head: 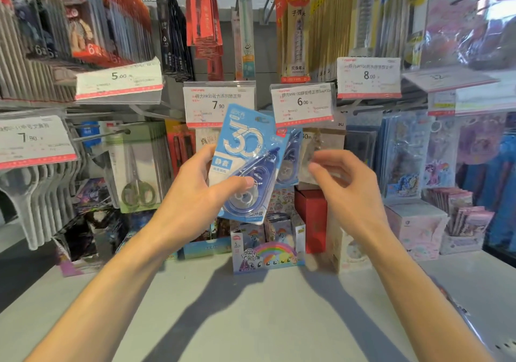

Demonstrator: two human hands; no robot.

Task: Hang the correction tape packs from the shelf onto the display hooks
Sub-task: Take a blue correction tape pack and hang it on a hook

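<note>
1. Our left hand [195,194] grips one blue card-and-clear-plastic correction tape pack [248,163], thumb across the blister front and fingers behind the card. We hold it tilted, in front of the 7.90 price tag [219,103], with its top corner overlapping that tag's lower edge.
2. We judge the pack light and fairly stiff. The glossy blister looks slippery and could dent, so the flat card edges are the better hold, leaving the hang hole at the top free for the hook.
3. Just right of it, at least one more blue pack [290,160] already hangs under the 6.00 price tag [303,104]; how many sit behind it we cannot tell.
4. Our right hand [343,182] hovers beside the held pack with fingers loosely curled, holding nothing and touching nothing we can see.
5. We count one pack in hand, two hands and two tags above the tape hooks. No packs are plainly visible on the grey shelf [251,319] below.
</note>
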